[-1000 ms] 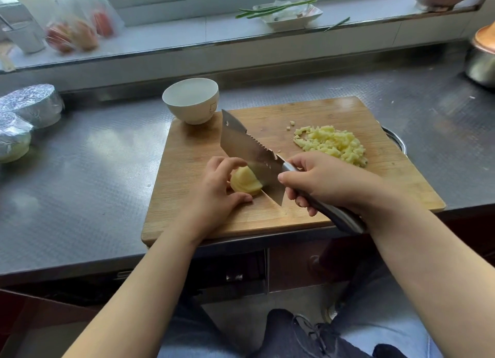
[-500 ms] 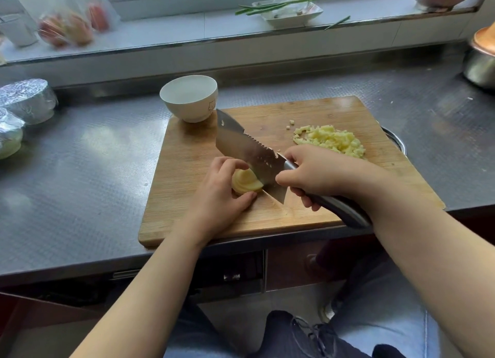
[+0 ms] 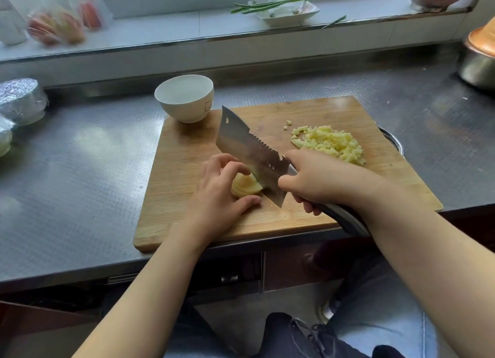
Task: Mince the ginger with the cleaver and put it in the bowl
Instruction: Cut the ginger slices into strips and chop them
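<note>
A pale yellow piece of ginger (image 3: 245, 186), cut into fanned slices, lies on the wooden cutting board (image 3: 187, 154). My left hand (image 3: 218, 197) holds it down with curled fingers and thumb. My right hand (image 3: 324, 182) grips the handle of the cleaver (image 3: 250, 154). Its blade stands against the right side of the ginger, edge down on the board. A heap of minced ginger (image 3: 330, 143) lies on the board's right half. The white bowl (image 3: 186, 98) stands empty at the board's far left corner.
The board lies on a steel counter (image 3: 80, 170) near its front edge. Foil-covered containers (image 3: 21, 100) stand at the far left. A metal pot (image 3: 479, 60) stands far right. On the window ledge are a dish with green stalks (image 3: 284, 8) and bagged produce (image 3: 57, 25).
The cleaver has shifted slightly along the ginger, and more slices show fanned beside the blade. Both hands keep their hold. The view has drifted a little.
</note>
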A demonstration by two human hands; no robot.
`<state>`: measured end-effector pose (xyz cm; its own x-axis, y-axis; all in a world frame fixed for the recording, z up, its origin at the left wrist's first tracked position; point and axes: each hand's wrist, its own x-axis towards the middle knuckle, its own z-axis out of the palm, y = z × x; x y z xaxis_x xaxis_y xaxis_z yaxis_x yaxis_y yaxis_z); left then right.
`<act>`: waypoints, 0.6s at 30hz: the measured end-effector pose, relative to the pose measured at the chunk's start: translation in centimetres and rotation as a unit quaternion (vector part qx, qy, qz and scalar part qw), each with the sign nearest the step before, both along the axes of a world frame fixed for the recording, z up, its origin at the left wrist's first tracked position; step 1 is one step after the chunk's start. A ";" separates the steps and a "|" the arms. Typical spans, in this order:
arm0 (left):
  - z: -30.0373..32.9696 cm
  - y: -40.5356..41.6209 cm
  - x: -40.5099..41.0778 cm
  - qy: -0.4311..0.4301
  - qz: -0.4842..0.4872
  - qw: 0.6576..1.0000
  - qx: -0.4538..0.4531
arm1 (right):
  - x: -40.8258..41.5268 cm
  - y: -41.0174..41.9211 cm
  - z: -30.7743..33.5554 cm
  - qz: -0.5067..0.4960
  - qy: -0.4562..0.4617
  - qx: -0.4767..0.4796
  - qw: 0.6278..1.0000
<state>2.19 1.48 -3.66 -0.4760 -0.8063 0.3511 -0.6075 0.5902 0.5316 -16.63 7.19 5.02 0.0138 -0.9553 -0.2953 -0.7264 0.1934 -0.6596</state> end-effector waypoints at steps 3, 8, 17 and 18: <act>0.1 -0.2 -0.4 0.004 0.006 0.995 -0.097 | 0.3 0.0 -0.1 0.001 0.013 -0.004 1.000; -0.2 -0.7 -0.9 -0.025 0.002 0.991 -0.129 | 0.9 0.1 0.0 0.002 0.044 -0.014 0.999; -0.1 -1.0 -1.0 -0.039 -0.017 0.997 -0.068 | 0.8 0.4 0.2 -0.018 0.037 -0.030 0.999; -0.1 -0.9 -1.0 -0.040 -0.016 0.997 -0.066 | 0.8 0.4 0.3 -0.022 0.041 -0.035 0.998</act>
